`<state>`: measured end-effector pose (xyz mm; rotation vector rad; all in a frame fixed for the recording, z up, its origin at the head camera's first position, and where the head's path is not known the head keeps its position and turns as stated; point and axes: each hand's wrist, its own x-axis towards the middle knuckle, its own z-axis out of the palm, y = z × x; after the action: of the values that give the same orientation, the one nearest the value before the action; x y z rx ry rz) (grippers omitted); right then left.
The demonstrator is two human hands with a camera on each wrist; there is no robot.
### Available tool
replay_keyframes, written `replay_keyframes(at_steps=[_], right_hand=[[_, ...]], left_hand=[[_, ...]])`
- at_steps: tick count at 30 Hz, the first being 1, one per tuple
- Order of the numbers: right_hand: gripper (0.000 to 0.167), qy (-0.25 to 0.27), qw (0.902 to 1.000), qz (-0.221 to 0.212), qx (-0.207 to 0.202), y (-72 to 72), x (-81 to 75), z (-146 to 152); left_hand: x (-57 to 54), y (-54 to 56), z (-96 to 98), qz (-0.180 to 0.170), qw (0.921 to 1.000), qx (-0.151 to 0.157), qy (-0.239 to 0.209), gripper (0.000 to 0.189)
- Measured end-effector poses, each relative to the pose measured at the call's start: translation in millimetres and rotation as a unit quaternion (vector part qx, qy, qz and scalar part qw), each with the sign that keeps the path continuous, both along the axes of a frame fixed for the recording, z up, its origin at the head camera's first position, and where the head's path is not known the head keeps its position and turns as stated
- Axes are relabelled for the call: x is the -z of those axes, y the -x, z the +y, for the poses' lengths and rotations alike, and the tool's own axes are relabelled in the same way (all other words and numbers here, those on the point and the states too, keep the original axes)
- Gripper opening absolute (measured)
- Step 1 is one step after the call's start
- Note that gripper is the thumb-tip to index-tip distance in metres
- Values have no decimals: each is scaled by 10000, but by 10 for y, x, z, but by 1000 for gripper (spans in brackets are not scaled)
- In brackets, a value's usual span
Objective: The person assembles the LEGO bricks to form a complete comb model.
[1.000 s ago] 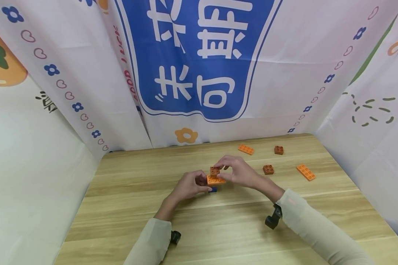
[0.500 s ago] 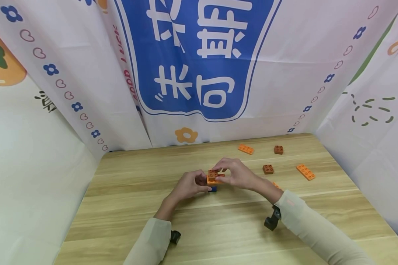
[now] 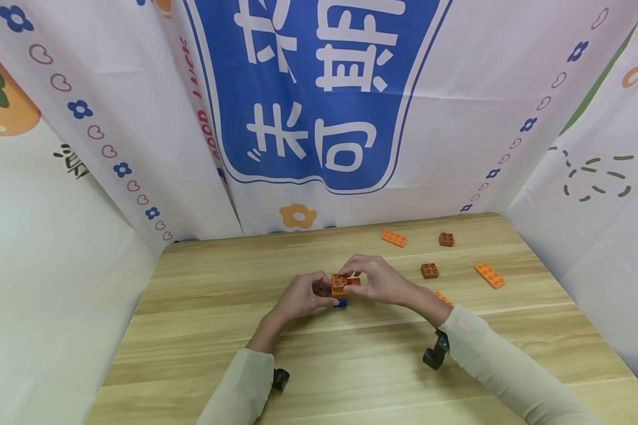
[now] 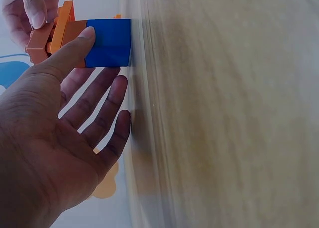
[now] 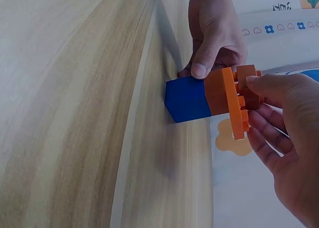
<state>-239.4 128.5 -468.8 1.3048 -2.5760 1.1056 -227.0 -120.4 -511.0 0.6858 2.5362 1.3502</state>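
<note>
Blue block (image 5: 187,100), brown brick (image 5: 216,92) and orange plate (image 5: 233,103) are joined at the table (image 3: 218,271), pinched by the left hand (image 3: 301,298); a top brick (image 5: 243,73) is pinched by the right hand (image 3: 380,280), seating unclear; loose pieces (image 3: 429,271) are left

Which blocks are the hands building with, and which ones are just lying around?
Building with:
the stack in the left hand: blue block, lower brown block, wide orange plate
top brown brick, pinched by the right hand

Lying around, maybe for later:
far brown brick
nearer brown brick
far orange plate
rightmost orange plate
partly hidden orange plate
</note>
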Motion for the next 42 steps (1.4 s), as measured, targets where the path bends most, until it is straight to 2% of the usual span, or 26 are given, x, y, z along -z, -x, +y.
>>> replay_keyframes(at_steps=[13, 33, 42], right_hand=[[20, 18, 10000, 82, -34, 22, -17, -38], [19, -263, 9996, 61, -8, 5, -153, -109], [20, -390, 9992, -2, 61, 2, -163, -118]], left_hand=[[33, -1, 15, 9, 10000, 20, -34, 21], [19, 14, 11, 15, 10000, 57, -53, 23], [17, 33, 15, 57, 9999, 102, -39, 24]])
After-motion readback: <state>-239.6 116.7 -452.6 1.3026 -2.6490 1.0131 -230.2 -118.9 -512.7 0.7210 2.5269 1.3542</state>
